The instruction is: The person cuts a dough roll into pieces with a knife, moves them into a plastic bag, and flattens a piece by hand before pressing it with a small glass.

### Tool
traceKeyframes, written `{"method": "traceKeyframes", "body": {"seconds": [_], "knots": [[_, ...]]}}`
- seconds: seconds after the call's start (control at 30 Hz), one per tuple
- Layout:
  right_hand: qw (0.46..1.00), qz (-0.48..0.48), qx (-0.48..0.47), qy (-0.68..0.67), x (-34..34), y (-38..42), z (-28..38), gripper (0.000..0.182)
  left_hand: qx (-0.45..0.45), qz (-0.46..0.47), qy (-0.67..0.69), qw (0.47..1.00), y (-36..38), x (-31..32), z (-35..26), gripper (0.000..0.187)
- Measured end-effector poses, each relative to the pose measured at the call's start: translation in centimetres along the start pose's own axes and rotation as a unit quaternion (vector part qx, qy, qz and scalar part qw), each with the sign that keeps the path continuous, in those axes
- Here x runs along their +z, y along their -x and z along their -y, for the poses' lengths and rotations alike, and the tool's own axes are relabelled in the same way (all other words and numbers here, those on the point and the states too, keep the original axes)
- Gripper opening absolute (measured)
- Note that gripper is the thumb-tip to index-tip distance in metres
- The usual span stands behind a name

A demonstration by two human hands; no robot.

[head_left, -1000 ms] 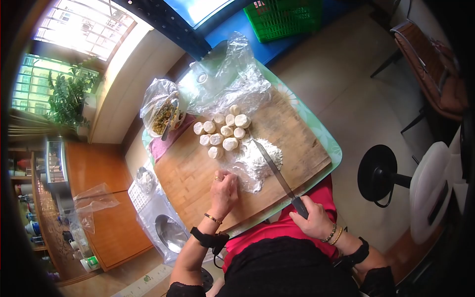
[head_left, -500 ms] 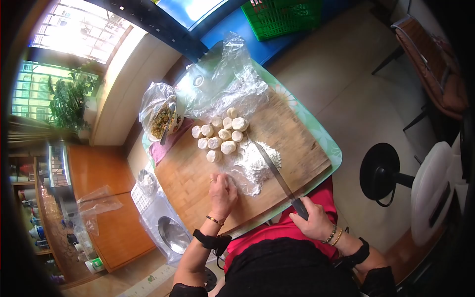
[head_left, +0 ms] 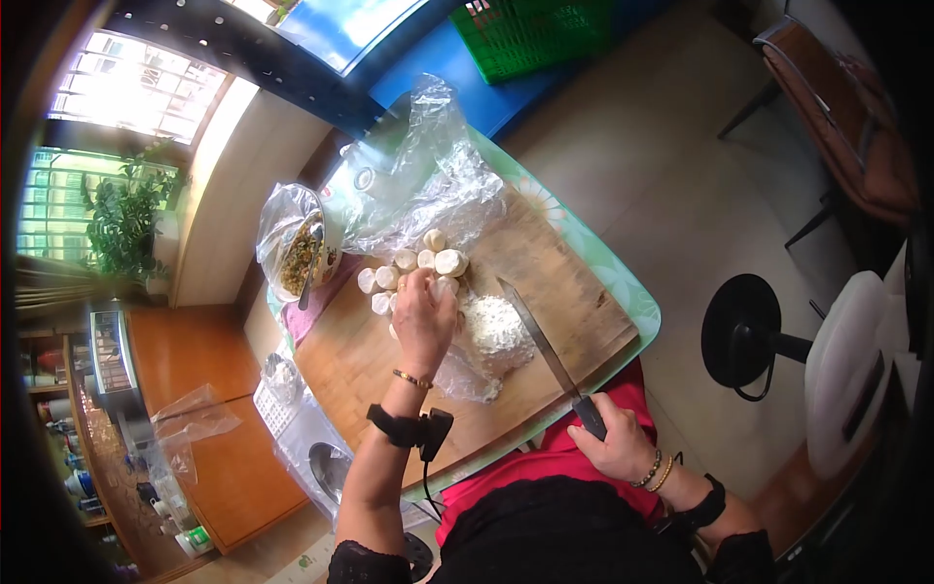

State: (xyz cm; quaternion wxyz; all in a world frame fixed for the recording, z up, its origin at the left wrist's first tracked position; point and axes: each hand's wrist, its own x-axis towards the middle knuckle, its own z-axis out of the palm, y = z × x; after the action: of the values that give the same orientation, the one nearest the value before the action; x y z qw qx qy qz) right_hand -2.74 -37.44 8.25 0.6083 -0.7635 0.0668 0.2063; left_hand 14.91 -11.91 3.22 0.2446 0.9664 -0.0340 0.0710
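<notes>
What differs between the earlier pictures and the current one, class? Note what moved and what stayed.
The left hand has moved forward from the board beside the flour to the dough pieces; whether it grasps one is hidden. The knife has shifted slightly right relative to the flour. The right hand still grips its handle.
</notes>
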Motion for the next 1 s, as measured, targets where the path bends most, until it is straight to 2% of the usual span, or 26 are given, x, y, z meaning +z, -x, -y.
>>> {"method": "traceKeyframes", "body": {"seconds": [0.13,0.23,0.33,0.4,0.5,0.53,0.6,0.67,0.73,0.8,0.83,1.0], "knots": [[1.0,-0.002,-0.004,-0.007,0.2,0.0,0.0,0.036,-0.035,0.001,0.013,0.999,-0.5,0.2,0.6,0.032],[1.0,0.007,-0.015,0.026,0.3,0.1,0.1,0.036,-0.049,-0.008,0.099,0.994,0.2,-0.8,0.9,0.036],[1.0,0.007,-0.017,0.014,0.7,0.6,0.6,0.035,-0.015,-0.054,0.132,0.99,2.6,-4.0,2.5,0.023],[1.0,0.017,-0.01,0.011,1.1,0.9,0.7,0.034,-0.036,-0.056,0.097,0.993,5.8,-6.9,4.1,0.01],[1.0,0.027,-0.013,0.009,1.8,1.2,0.8,0.033,-0.106,-0.045,0.091,0.989,12.4,-9.1,7.4,0.011],[0.999,0.03,-0.019,0.012,2.1,1.3,0.8,0.033,-0.114,-0.009,0.072,0.991,14.9,-9.1,8.9,0.021],[0.998,0.042,-0.037,0.034,2.7,1.6,0.7,0.033,-0.145,0.042,0.088,0.985,17.8,-9.3,7.9,0.041],[0.996,0.051,-0.049,0.046,3.3,1.8,1.0,0.033,-0.1,0.027,0.099,0.99,19.2,-8.0,8.0,0.055],[0.995,0.056,-0.059,0.059,3.8,2.3,1.3,0.033,-0.105,0.018,0.094,0.99,19.5,-6.7,7.9,0.051],[0.994,0.05,-0.069,0.073,4.3,2.8,1.6,0.033,-0.048,0.025,0.046,0.997,19.0,-6.2,7.7,0.044],[0.993,0.045,-0.073,0.077,4.4,3.1,1.7,0.033,-0.053,0.04,0.062,0.996,18.8,-6.5,7.6,0.036],[0.996,0.025,-0.062,0.066,5.0,4.2,1.5,0.033,-0.047,0.063,0.081,0.994,18.9,-6.9,8.0,0.032]]}}
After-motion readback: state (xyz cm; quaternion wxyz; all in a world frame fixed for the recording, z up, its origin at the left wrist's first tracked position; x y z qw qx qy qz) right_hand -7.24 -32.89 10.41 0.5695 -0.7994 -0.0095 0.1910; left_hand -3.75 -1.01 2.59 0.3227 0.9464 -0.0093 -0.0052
